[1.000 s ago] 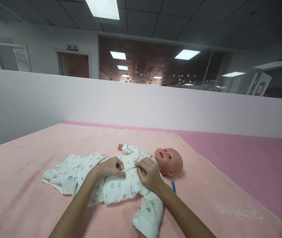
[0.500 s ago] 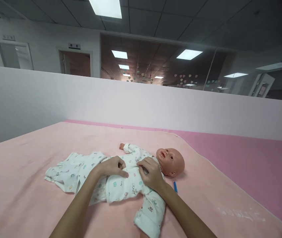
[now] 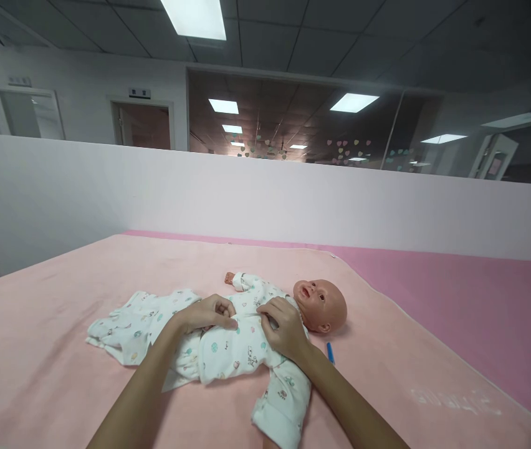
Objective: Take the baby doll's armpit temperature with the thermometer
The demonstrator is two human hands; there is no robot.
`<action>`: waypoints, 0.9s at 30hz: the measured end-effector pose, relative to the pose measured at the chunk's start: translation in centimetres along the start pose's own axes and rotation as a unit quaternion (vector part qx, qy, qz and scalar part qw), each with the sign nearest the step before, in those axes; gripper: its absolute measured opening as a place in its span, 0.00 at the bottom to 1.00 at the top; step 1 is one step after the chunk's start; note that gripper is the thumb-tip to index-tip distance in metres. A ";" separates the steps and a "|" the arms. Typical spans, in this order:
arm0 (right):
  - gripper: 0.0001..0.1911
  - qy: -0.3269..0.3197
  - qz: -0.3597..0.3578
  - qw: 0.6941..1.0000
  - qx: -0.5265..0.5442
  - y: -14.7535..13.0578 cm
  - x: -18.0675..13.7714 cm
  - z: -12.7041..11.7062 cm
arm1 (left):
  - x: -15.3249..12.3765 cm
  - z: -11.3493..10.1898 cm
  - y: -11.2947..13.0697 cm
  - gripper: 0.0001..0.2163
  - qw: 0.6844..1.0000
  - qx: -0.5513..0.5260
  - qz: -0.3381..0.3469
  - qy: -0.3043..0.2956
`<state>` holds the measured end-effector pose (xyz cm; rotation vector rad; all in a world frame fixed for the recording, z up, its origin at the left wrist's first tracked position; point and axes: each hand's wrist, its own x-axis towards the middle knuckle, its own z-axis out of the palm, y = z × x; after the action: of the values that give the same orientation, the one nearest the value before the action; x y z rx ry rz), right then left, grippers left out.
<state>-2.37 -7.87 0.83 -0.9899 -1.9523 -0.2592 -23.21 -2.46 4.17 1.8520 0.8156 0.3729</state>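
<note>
Doll [image 3: 319, 304]: on its back on pink blanket [image 3: 60, 324], head to the right
Romper [image 3: 228, 349]: white, printed, on doll
Left hand [image 3: 207, 313]: grip pinched on romper front
Right hand [image 3: 284, 327]: grip pinched on romper chest
Pen [image 3: 330, 353]: blue, beside doll's head

I see a baby doll [image 3: 320, 304] lying on its back on the pink blanket [image 3: 50, 349], head to the right. My left hand [image 3: 207, 313] and right hand [image 3: 285, 329] both pinch the front of its printed white romper [image 3: 232, 355]. A blue pen [image 3: 330, 353] lies just right of my right wrist.
</note>
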 end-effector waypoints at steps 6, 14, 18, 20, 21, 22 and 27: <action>0.09 0.003 -0.010 1.000 0.008 0.1 0.0 0.0 | -0.1 0.2 0.3 0.17 1.000 -0.011 0.016 -0.007; 0.10 0.001 -0.012 1.000 -0.001 0.1 0.0 0.0 | 0.0 0.3 0.1 0.13 0.999 -0.027 0.037 -0.025; 0.09 -0.001 -0.011 1.000 -0.003 0.2 0.0 0.1 | 0.5 0.8 0.1 0.12 0.998 -0.027 0.034 0.040; 0.09 0.000 -0.010 1.000 -0.005 0.2 0.0 0.1 | 0.6 1.2 0.2 0.13 0.996 -0.027 0.034 0.080; 0.09 0.001 -0.010 1.000 -0.005 0.2 0.0 0.1 | 0.7 1.4 0.3 0.14 0.994 -0.021 0.035 0.097; 0.09 0.001 -0.010 1.000 -0.005 0.2 0.0 0.1 | 0.7 1.6 0.5 0.14 0.993 -0.010 0.036 0.110; 0.09 -0.005 -0.003 1.000 -0.006 0.0 0.0 -0.1 | 0.1 2.5 1.0 0.11 0.982 0.123 0.023 0.145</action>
<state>-2.29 -7.93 0.84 -0.9942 -1.9651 -0.2702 -21.29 -4.35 4.05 2.0777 1.0552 0.6040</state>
